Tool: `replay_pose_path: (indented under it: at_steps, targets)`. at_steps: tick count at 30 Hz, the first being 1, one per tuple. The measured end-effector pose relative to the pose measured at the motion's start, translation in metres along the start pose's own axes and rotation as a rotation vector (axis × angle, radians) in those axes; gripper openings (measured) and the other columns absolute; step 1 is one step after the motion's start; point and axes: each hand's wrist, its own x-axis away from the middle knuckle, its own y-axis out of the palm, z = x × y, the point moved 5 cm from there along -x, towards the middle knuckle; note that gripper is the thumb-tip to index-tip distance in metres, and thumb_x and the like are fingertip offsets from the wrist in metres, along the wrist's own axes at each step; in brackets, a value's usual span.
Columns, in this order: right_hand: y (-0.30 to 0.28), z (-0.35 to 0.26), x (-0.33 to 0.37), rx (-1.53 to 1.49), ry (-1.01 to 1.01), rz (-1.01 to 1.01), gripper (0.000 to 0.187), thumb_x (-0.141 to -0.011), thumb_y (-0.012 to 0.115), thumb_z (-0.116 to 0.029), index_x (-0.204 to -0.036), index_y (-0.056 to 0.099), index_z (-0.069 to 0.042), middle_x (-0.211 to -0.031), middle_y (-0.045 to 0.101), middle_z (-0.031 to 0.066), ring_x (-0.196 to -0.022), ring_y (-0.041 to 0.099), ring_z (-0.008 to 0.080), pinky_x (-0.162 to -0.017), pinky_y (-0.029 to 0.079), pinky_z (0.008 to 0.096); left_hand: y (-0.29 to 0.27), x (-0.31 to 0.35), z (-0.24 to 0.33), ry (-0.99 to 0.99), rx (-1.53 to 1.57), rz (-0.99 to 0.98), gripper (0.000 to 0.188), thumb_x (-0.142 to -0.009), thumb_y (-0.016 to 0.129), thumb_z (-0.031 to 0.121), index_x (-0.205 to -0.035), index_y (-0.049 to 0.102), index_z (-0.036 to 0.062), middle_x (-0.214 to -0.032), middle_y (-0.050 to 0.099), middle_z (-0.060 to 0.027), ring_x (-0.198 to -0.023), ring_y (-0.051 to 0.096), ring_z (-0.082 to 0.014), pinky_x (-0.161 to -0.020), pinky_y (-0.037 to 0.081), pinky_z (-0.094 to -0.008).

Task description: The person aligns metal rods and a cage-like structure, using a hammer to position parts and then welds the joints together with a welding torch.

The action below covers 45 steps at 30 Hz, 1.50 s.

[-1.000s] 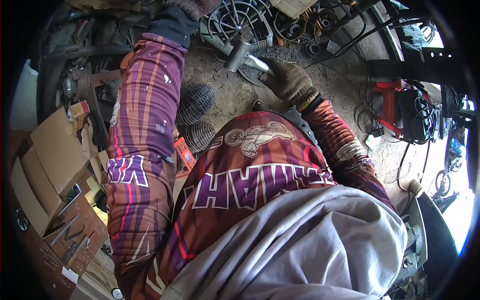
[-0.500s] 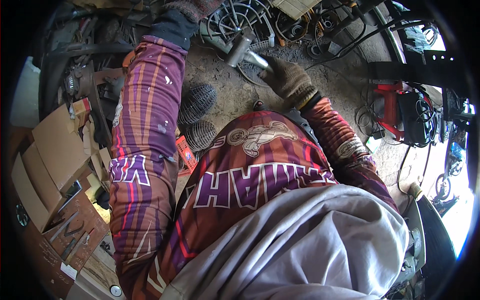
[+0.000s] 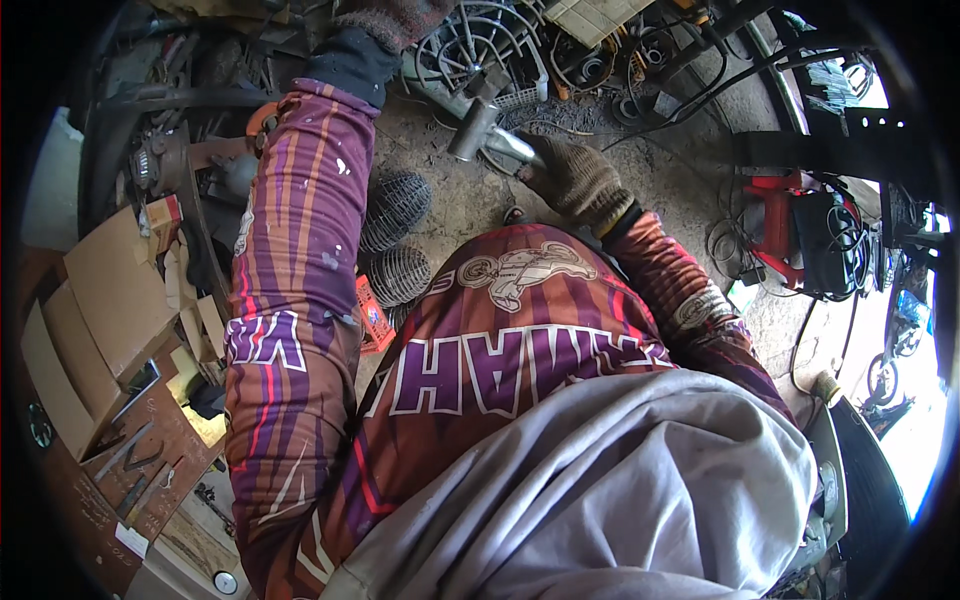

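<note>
Dipping the hammer point(image 3: 473, 130) slightly bodyward now, keeping it in play, clamped in the gloved grip of the right hand point(image 3: 580, 182) over floor point(image 3: 665, 185) near the round metal frame point(image 3: 470, 42), and can't tell the grip of the left hand point(image 3: 402, 15), cut off up top.

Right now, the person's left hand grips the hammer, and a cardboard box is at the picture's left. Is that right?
Not quite: the head view shows the gloved right hand gripping the hammer. The cardboard box is at the picture's left, as stated.
</note>
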Motion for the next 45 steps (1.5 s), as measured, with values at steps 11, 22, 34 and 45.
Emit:
replay_pose_path:
  at_steps: [11,22,34,45]
  targets:
    - [-0.157,0.016,0.027,0.031,-0.106,0.518,0.058,-0.087,0.077,-0.02,-0.139,0.053,-0.007,-0.115,0.07,0.0139,-0.102,0.069,0.0199,-0.086,0.056,0.0329,-0.014,0.009,0.021,0.044,0.281,0.043,0.035,-0.098,0.062,0.04,-0.086,0.065,0.0072,-0.065,0.049,-0.0032,-0.053,0.041,-0.0166,-0.05,0.033,-0.0439]
    - [-0.392,0.147,-0.108,0.829,0.245,0.475,0.053,-0.088,0.062,-0.042,-0.133,0.059,-0.013,-0.112,0.068,0.023,-0.107,0.065,0.0403,-0.088,0.052,0.0469,0.0,0.006,-0.022,0.05,1.059,-0.091,0.013,-0.101,0.061,0.018,-0.1,0.064,0.0055,-0.08,0.054,-0.0037,-0.07,0.049,-0.0173,-0.066,0.044,-0.0392]
    - [-0.398,0.137,-0.158,0.72,0.268,0.374,0.066,-0.089,0.066,-0.034,-0.149,0.044,-0.018,-0.128,0.061,0.0225,-0.11,0.065,0.04,-0.087,0.055,0.0459,-0.025,0.028,0.002,-0.015,0.631,0.179,0.034,-0.098,0.066,0.028,-0.124,0.063,0.0072,-0.123,0.058,-0.0145,-0.114,0.059,-0.0305,-0.089,0.056,-0.0441]
    - [-0.373,0.092,-0.158,0.509,0.352,0.562,0.044,-0.092,0.062,-0.037,-0.12,0.064,-0.004,-0.112,0.067,0.0285,-0.112,0.059,0.0474,-0.094,0.047,0.0502,-0.019,0.014,-0.011,0.238,0.145,0.234,0.029,-0.087,0.071,0.017,-0.115,0.068,0.0062,-0.119,0.063,-0.0129,-0.109,0.062,-0.0275,-0.092,0.052,-0.0391]
